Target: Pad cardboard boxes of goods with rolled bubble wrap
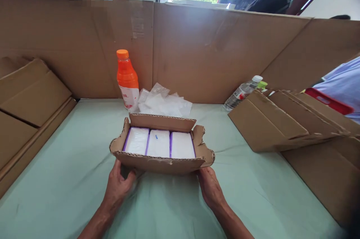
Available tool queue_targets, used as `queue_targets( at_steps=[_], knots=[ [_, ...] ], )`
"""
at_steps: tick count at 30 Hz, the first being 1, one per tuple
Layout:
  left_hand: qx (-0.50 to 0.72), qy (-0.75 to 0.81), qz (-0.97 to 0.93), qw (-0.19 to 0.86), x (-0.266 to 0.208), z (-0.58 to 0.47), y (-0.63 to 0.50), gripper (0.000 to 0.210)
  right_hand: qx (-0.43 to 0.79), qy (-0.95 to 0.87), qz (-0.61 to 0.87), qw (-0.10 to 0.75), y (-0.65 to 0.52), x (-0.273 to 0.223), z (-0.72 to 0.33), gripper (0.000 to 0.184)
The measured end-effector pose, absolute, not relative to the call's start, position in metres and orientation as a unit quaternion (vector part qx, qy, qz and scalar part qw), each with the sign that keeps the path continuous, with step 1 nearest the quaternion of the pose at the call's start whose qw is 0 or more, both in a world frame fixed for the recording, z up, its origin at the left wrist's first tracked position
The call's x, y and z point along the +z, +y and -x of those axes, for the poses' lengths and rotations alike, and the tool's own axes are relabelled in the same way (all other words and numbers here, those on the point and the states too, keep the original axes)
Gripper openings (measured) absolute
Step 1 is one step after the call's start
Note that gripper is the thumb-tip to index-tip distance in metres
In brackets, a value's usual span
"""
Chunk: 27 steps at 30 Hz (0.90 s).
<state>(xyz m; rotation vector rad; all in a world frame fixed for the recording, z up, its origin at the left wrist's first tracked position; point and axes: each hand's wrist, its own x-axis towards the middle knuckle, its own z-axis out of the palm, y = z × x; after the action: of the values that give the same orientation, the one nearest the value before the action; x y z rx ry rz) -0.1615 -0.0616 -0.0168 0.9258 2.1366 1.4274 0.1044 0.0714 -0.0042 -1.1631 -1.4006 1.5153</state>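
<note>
An open cardboard box (163, 165) sits in front of me at the middle of the table, its flaps standing up with torn edges. Inside it three white packs with purple sides (159, 145) stand side by side, and a small blue mark shows on the middle one. My left hand (119, 181) grips the box at its lower left corner, thumb toward me. At the lower right corner my right hand (209, 186) holds it too, its fingertips hidden under the box.
Behind the box lie crumpled clear plastic bags (165, 102) beside an orange bottle (128, 79). A clear water bottle (242, 93) leans at the back right. Cardboard boxes (30, 93) flank the pale green tabletop (75, 164), a tall cardboard wall (213, 51) closes the back, and a person's sleeve (343, 85) shows at right.
</note>
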Motion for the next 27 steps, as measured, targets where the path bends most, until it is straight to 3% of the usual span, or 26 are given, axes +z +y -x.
queue_targets(
  at_steps=[9, 13, 16, 19, 24, 27],
  knots=[
    [0.489, 0.800, -0.309, 0.160, -0.037, 0.159, -0.057, 0.039, 0.372, -0.790, 0.414, 0.258, 0.241, 0.046, -0.018, 0.029],
    [0.504, 0.807, -0.265, 0.152, -0.043, 0.152, -0.059, 0.043, 0.322, -0.818, 0.417, 0.231, 0.300, 0.041, 0.062, 0.030],
    [0.517, 0.802, -0.254, 0.159, -0.046, 0.150, -0.058, 0.047, 0.296, -0.826, 0.427, 0.216, 0.319, 0.035, 0.097, 0.017],
    [0.521, 0.799, -0.249, 0.169, -0.046, 0.150, -0.058, 0.047, 0.269, -0.825, 0.429, 0.249, 0.323, 0.045, 0.097, 0.011],
    [0.500, 0.798, -0.293, 0.166, -0.039, 0.160, -0.058, 0.042, 0.208, -0.792, 0.432, 0.377, 0.299, 0.086, 0.032, 0.028],
    [0.501, 0.782, -0.324, 0.178, -0.038, 0.167, -0.058, 0.042, 0.142, -0.767, 0.424, 0.460, 0.259, 0.095, -0.036, 0.028]
  ],
)
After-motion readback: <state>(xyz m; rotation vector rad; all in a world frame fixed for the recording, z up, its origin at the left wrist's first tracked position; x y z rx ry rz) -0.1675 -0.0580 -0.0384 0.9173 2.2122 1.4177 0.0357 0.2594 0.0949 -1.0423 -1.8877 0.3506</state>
